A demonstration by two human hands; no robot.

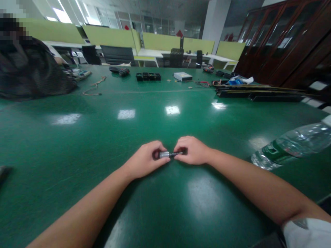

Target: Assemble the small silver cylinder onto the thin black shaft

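Note:
My left hand (143,159) is closed around the silver part of a slim black-and-silver rod-shaped item (164,154), just above the green tabletop (155,203). The thumb lies along its near side. At the other end, my right hand (193,150) pinches the thin dark part of the same item between thumb and fingers. The rod lies level, pointing from one hand to the other, with a short gap between the fingertips. Its ends are partly hidden in the hands, and its exact kind is too small to tell.
A clear plastic bottle (292,144) with a green label lies tilted at the right. Along the far side are a black block-like row (148,76), a silver box (182,76), a cord (94,88) and long black strips (258,92). Another person (33,69) is at the far left.

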